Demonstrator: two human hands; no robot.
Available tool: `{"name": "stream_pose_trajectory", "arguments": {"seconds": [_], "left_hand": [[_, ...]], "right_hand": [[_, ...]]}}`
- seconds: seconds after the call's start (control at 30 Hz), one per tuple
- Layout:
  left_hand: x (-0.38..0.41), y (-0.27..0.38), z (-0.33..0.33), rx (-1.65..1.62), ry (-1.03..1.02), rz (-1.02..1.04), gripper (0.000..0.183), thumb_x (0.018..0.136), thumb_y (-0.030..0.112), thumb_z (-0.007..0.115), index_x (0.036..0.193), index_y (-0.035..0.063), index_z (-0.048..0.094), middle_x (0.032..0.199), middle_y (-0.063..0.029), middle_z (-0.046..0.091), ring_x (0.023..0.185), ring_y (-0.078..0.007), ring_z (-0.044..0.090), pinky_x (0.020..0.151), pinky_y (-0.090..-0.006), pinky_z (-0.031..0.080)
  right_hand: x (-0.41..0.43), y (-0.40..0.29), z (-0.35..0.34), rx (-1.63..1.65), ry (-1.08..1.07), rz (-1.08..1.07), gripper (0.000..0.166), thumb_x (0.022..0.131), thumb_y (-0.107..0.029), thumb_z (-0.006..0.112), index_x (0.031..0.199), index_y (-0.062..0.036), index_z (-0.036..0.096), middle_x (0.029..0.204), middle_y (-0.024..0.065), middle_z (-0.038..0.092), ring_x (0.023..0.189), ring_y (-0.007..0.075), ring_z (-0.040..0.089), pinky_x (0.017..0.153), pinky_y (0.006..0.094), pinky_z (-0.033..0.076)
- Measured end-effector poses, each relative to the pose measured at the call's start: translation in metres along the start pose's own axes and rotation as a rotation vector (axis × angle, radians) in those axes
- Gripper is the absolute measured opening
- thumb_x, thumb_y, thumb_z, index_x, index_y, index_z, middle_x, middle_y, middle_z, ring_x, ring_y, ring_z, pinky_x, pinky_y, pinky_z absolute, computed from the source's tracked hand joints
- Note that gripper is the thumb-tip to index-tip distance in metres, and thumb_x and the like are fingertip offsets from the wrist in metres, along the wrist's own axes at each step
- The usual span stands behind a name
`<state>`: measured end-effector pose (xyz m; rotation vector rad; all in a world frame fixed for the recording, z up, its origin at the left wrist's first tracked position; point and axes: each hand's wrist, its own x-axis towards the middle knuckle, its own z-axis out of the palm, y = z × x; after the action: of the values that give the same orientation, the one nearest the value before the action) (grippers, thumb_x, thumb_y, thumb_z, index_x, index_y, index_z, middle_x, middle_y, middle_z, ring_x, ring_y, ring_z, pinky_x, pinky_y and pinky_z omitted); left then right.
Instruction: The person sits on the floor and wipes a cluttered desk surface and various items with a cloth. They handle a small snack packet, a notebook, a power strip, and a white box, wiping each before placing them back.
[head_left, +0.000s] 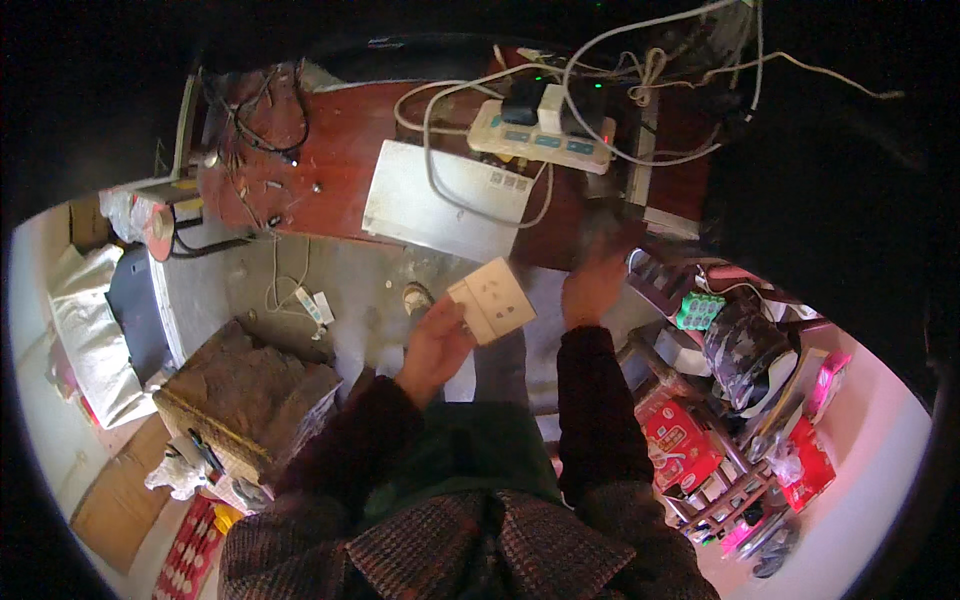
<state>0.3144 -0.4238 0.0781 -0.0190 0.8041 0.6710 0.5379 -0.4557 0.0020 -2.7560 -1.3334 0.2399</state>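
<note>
My left hand (441, 349) grips a cream-coloured wall socket plate (493, 301) by its lower left edge, with the socket holes facing up. The plate is held in front of the table's near edge, just below a white flat box (442, 196). My right hand (596, 289) reaches forward by the right part of the table's edge, apart from the plate. Shadow and blur hide its fingertips, so whether it touches or holds anything cannot be told. Beyond the box lies a power strip (546, 140) with plugs in it, its grey cable (433, 161) looping across the box.
The reddish-brown table (337, 150) carries dark cables (300, 127) and small scraps. Below it, a smaller power strip (307, 304) rests on the floor. A cloth-covered box (247, 382) stands at left. At right, a rack (731, 495) holds a red carton (679, 442) and bags.
</note>
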Motion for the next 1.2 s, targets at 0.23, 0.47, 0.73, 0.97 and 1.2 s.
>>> {"name": "stream_pose_trajectory", "arguments": {"seconds": [0.23,0.47,0.73,0.97,1.2], "left_hand": [[-0.023,0.019,-0.078,0.031,0.173,0.013,0.037,0.091,0.011,0.047,0.125,-0.0004,0.041,0.125,-0.0108,0.05,0.115,-0.0261,0.05,0.097,-0.04,0.041],[-0.047,0.035,-0.249,1.753,0.338,0.14,0.021,0.083,0.006,0.056,0.102,0.0012,0.052,0.099,-0.0101,0.059,0.093,-0.0232,0.059,0.077,-0.0328,0.049],[0.012,0.089,-0.295,0.523,0.856,0.372,0.037,0.09,0.026,0.051,0.123,0.0121,0.045,0.117,-0.0066,0.055,0.101,-0.0223,0.053,0.08,-0.036,0.044],[-0.028,-0.017,-0.208,0.771,0.249,-0.159,0.042,0.089,0.036,0.051,0.125,0.014,0.049,0.116,-0.0069,0.056,0.105,-0.0172,0.052,0.078,-0.0391,0.048],[-0.047,-0.047,-0.074,0.152,0.108,-0.416,0.04,0.092,0.034,0.052,0.124,0.0098,0.049,0.115,-0.0057,0.056,0.103,-0.0183,0.053,0.086,-0.0367,0.046]], "right_hand": [[-0.035,0.027,-0.008,0.168,-0.496,-0.361,0.056,0.074,-0.008,0.058,0.129,-0.0124,0.047,0.116,0.0255,0.048,0.104,0.0387,0.05,0.083,0.0435,0.046],[0.0,-0.051,-0.012,0.186,-0.083,0.007,0.051,0.076,-0.009,0.057,0.126,-0.0142,0.051,0.118,0.0283,0.047,0.101,0.0427,0.049,0.086,0.0463,0.042],[-0.062,0.024,-0.028,0.236,-0.656,-0.189,0.045,0.083,-0.016,0.054,0.127,-0.0066,0.048,0.121,0.0244,0.045,0.111,0.0389,0.045,0.093,0.0421,0.039],[-0.131,0.006,-0.025,1.013,-1.127,0.439,0.049,0.085,-0.024,0.058,0.13,-0.0078,0.046,0.129,0.0137,0.045,0.117,0.03,0.044,0.097,0.0399,0.037],[-0.128,-0.028,-0.029,0.751,-0.567,0.178,0.066,0.076,-0.023,0.068,0.133,-0.0077,0.039,0.133,0.0196,0.037,0.123,0.0359,0.037,0.099,0.0426,0.035]]}}
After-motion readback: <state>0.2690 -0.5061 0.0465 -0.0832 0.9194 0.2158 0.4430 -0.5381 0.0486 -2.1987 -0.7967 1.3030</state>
